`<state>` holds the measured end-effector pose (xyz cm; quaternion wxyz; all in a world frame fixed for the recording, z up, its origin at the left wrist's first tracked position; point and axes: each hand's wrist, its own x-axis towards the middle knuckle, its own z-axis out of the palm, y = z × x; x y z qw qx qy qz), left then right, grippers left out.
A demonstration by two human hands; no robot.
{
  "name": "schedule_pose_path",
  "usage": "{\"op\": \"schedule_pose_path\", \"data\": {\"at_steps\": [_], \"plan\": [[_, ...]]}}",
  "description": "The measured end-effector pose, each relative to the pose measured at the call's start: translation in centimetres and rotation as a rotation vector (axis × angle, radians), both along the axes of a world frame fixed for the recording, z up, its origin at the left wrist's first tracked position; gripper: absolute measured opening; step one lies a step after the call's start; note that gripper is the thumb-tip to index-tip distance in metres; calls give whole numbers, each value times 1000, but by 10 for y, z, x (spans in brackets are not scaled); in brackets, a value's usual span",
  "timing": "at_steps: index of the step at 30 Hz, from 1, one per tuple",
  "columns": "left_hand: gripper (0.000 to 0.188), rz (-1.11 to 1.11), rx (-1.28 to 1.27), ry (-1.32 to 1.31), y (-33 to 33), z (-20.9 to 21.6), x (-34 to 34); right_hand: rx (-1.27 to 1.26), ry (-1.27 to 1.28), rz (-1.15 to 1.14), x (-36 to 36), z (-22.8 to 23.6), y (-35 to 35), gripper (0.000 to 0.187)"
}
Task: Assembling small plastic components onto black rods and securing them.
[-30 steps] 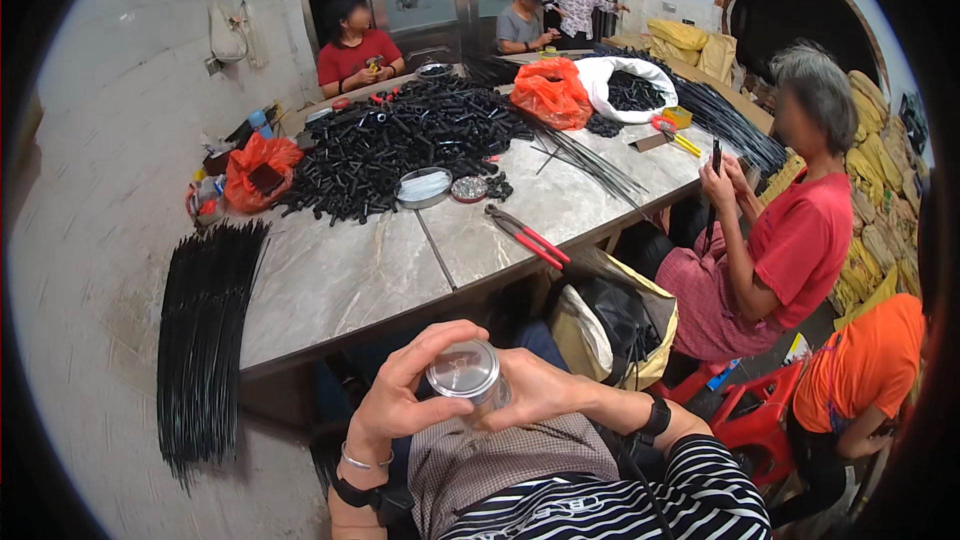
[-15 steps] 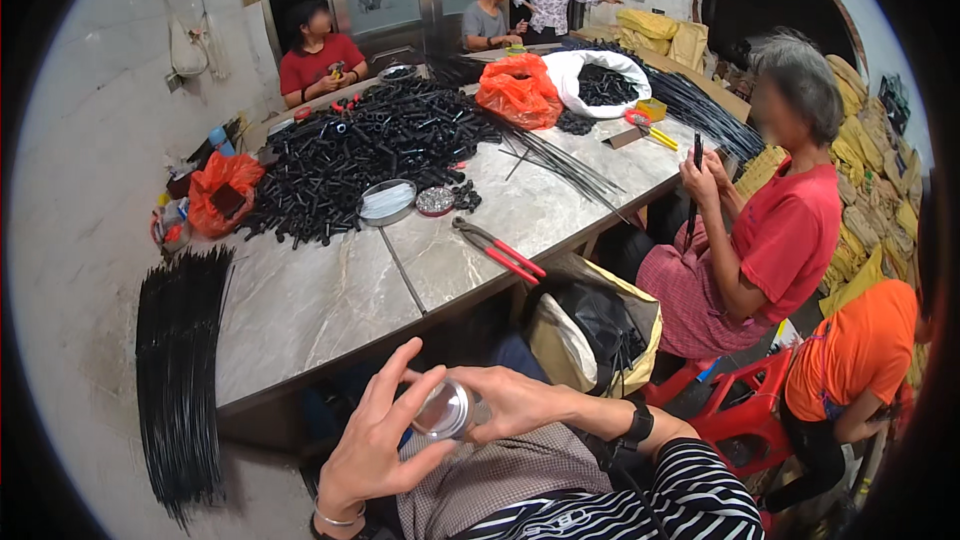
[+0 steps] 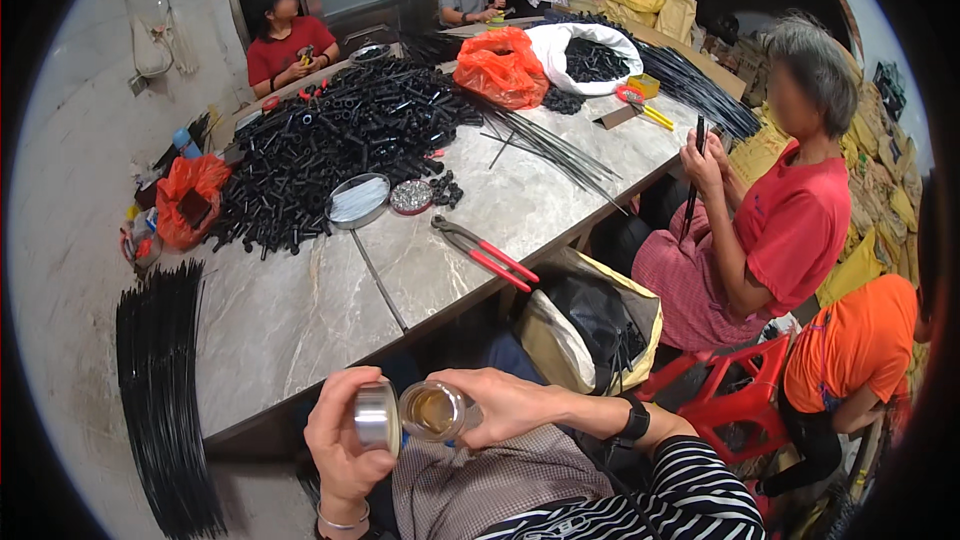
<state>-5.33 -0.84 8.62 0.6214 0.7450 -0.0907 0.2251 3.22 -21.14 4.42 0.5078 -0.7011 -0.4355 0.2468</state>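
Observation:
Above my lap, my left hand is closed around a round silver lid, held on its edge. My right hand grips a small clear jar, tilted with its round end facing me. Something amber-toned shows in the jar; I cannot tell whether that is contents or what lies behind. Lid and jar are side by side, with a slim gap between them. Both hands are just off the table's front edge.
The marble-look table bears a heap of black tubular parts, red-handled pincers, a dish of white strips and black rods at left. An open sack stands at the table's edge. A person in red sits at right.
My left fingers were spread beside the jar; now they are closed on the silver lid. The jar has shifted slightly left in my right hand. The whole view has also shifted.

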Motion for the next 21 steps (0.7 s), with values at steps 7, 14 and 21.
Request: {"op": "schedule_pose_path", "data": {"at_steps": [7, 14, 21], "plan": [[82, 43, -598, -100, 38, -51, 29, 132, -182, -128, 11, 52, -16, 70], [65, -146, -1160, -162, 107, -89, 48, 250, -476, 8, -1, 135, -14, 72], [64, -213, -1285, -173, 125, -115, 51, 283, -719, 78, -14, 156, -5, 70]]}}
